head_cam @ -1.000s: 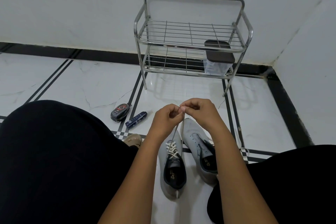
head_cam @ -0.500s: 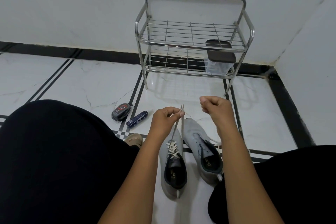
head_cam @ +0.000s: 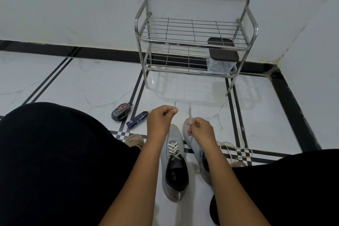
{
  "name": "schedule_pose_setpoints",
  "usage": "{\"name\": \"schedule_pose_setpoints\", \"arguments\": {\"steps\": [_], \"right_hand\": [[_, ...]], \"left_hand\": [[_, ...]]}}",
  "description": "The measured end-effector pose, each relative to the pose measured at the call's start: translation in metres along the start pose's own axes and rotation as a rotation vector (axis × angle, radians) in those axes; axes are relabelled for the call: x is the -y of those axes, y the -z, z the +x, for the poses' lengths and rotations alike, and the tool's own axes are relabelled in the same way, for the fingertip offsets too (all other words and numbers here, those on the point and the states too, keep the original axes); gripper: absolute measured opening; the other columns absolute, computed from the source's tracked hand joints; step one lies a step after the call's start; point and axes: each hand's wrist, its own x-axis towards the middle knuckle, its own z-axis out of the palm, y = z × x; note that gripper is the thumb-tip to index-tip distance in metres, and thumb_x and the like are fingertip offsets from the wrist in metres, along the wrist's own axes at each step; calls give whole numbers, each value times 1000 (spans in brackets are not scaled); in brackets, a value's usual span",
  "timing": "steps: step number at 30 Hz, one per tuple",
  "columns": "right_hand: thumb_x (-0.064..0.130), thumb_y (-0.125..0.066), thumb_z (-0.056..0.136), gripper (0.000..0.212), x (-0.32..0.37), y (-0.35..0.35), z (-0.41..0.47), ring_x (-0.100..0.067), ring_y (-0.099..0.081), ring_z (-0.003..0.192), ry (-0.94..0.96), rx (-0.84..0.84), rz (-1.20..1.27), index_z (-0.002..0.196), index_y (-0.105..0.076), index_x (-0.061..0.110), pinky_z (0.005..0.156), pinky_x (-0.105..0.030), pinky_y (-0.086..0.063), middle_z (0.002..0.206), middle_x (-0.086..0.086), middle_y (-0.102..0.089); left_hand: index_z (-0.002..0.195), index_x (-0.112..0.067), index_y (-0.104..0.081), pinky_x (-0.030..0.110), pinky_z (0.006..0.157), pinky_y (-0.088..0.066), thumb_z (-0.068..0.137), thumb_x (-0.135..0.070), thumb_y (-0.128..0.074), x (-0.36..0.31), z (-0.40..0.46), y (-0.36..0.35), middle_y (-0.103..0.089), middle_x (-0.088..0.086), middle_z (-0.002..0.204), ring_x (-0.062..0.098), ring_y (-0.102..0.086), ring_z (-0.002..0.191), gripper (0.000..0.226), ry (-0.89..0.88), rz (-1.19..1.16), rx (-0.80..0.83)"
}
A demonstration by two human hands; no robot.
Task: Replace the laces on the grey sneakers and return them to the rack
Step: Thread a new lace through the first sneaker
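Note:
Two grey sneakers stand on the floor between my knees. The left sneaker (head_cam: pixel 174 161) has a white lace (head_cam: pixel 173 149) crossed through its eyelets. My left hand (head_cam: pixel 160 121) pinches one end of that lace, its tip poking up above my fingers. My right hand (head_cam: pixel 200 129) pinches the other end, held up over the right sneaker (head_cam: pixel 194 145), which my right forearm partly hides. A loose white lace (head_cam: pixel 236 149) lies on the floor to the right. The steel rack (head_cam: pixel 194 42) stands against the wall ahead.
A clear container with a dark lid (head_cam: pixel 222 58) sits on the rack's lower shelf at the right. A black round case (head_cam: pixel 121 112) and a dark blue tube (head_cam: pixel 137 119) lie on the floor at the left. My black-clad knees flank the shoes. A wall corner is at the right.
My hands, together at the lace ends a second ago, have parted. The right hand went out to the right, then came back down and now holds one lace end.

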Motion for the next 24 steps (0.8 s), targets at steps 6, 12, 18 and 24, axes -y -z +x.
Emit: {"name": "schedule_pose_setpoints", "arguments": {"steps": [6, 12, 18, 24], "right_hand": [[25, -60, 93, 21, 0, -21, -10, -10, -60, 72, 16, 360, -22, 106, -68, 12, 58, -9, -44, 83, 3, -65], [18, -53, 95, 19, -26, -25, 10, -11, -45, 56, -201, 197, 278, 88, -71, 18, 59, -25, -44, 73, -2, -53], [25, -50, 100, 25, -35, -19, 23, -7, -33, 43, -375, 154, 508, 92, -65, 7, 47, -20, -34, 59, 1, -41], [12, -67, 88, 7, -33, 6, 27, -6, -52, 51, -214, 440, 8, 84, -68, 6, 51, -11, -44, 68, -5, -63]], "left_hand": [[87, -20, -75, 20, 83, -47, 85, -26, -70, 3, 8, -15, -70, -11, 86, 5, -64, 89, 7, -85, 121, 154], [118, -20, -61, 26, 89, -45, 97, -38, -50, 33, 10, -19, -63, -8, 113, 8, -58, 105, 30, 49, 10, -26], [109, -15, -51, 27, 71, -42, 104, -27, -26, 99, -12, -34, -69, 3, 89, 19, -62, 89, 29, 673, -64, 312], [99, -8, -64, 14, 40, -39, 102, -19, -38, 107, -12, -35, -57, 3, 64, 7, -48, 44, 28, 677, -189, 209]]}}
